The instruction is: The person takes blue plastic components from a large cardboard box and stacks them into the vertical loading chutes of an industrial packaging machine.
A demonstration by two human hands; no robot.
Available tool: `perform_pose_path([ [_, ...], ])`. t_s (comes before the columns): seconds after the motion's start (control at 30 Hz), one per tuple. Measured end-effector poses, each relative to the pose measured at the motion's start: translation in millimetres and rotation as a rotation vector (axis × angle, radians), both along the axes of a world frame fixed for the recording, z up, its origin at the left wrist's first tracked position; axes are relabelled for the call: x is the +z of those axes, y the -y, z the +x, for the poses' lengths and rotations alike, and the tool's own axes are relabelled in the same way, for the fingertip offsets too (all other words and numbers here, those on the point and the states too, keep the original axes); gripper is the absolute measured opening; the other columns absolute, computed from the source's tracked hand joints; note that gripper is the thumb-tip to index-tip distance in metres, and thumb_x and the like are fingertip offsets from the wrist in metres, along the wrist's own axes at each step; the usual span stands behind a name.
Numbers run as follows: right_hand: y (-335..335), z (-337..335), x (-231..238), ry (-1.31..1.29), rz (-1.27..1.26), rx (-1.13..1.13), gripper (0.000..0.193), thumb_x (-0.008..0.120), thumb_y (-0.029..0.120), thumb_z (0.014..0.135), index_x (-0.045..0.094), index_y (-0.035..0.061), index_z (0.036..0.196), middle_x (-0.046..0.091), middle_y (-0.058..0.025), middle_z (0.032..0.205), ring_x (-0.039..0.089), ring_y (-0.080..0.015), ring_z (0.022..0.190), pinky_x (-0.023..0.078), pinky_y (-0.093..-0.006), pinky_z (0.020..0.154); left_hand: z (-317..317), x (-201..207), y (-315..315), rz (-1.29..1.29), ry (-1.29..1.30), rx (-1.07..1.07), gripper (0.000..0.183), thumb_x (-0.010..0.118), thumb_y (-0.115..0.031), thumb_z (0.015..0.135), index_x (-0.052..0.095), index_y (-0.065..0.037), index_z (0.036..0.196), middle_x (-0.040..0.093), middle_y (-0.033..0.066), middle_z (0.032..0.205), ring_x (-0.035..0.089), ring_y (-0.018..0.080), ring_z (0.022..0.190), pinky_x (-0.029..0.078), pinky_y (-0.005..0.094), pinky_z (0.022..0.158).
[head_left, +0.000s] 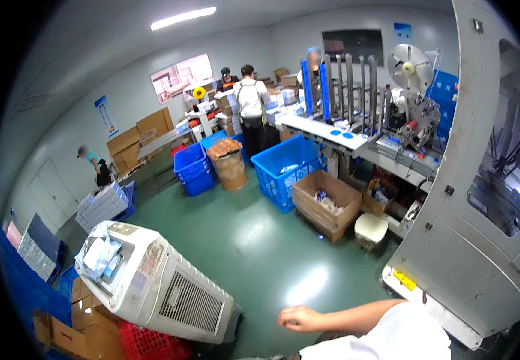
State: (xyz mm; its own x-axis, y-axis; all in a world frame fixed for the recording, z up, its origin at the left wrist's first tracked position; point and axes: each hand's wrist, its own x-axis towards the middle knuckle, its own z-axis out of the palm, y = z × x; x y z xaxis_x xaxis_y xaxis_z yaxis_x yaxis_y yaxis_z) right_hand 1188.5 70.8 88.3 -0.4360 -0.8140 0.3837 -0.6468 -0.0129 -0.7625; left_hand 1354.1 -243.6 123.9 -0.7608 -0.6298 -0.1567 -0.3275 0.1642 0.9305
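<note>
My right hand is at the bottom of the head view, with its bare forearm reaching in from a white sleeve at the lower right. Its fingers are loosely curled with a small gap between them, and nothing shows in them. Beneath it is the green floor. Nearest on its left stands a white air cooler with a slatted grille. On top of the cooler lie crumpled blue-and-white plastic bags. My left hand is out of the picture.
A pale machine cabinet rises on the right, near a stool. Ahead are a cardboard box, a blue crate and a long machine bench. Several people work farther back. A red crate sits beside the cooler.
</note>
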Motion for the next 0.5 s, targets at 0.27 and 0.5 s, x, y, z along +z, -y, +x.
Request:
perform_pose_path([
  [0.27,-4,-38,-8,-0.095,0.161,0.044,0.012,0.053,0.004,0.076,0.056,0.0097,0.087,0.058,-0.0013,0.088,0.058,-0.0222,0.075,0.047,-0.035,0.063,-17,19,-16,0.688,-0.341,0.14,0.06,0.062,-0.021,0.073,0.043,-0.005,0.127,0.05,0.0174,0.124,0.045,0.0343,0.117,0.038,0.0459,0.098],
  [0.5,11,-130,-17,0.16,0.157,0.106,0.019,0.051,0.004,0.076,0.058,0.0052,0.094,0.058,-0.0096,0.091,0.06,-0.0251,0.086,0.049,-0.0351,0.073,-87,22,-46,0.894,-0.378,0.117,0.063,0.062,-0.022,0.073,0.04,-0.006,0.129,0.049,0.0173,0.125,0.046,0.0342,0.117,0.038,0.0453,0.097],
])
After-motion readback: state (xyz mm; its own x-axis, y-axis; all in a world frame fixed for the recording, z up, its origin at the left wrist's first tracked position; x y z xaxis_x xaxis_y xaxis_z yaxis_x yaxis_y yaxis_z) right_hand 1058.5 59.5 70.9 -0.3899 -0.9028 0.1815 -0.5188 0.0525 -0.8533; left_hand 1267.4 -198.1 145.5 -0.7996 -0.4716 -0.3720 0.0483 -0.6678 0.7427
